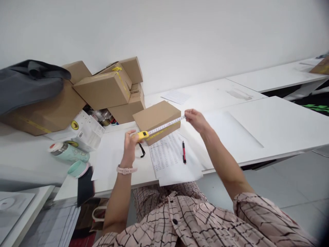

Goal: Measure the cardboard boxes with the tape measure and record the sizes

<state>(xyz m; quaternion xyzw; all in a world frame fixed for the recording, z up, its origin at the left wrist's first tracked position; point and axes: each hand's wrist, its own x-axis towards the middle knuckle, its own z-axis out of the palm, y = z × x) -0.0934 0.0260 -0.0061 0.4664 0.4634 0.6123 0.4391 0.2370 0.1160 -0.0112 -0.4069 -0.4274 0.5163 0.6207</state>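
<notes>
A cardboard box [159, 115] with a strip of yellow tape lies on the white table in front of me. My left hand [130, 142] grips the yellow case of a tape measure [143, 136], and a black wrist strap hangs below it. The white blade runs out along the box's near side. At the blade's far end, the fingers of my right hand [194, 119] pinch its tip just off the box's right corner. Printed sheets [166, 156] with columns of text lie below the box, and a red and black pen [184, 152] rests on them.
Several cardboard boxes [102, 91] are piled at the left against the wall, with a dark grey bag [31, 85] on top. A mint flask [70, 153], its cup [77, 169] and a dark phone-like slab [85, 187] sit near the table's left edge. Another paper [176, 96] lies behind.
</notes>
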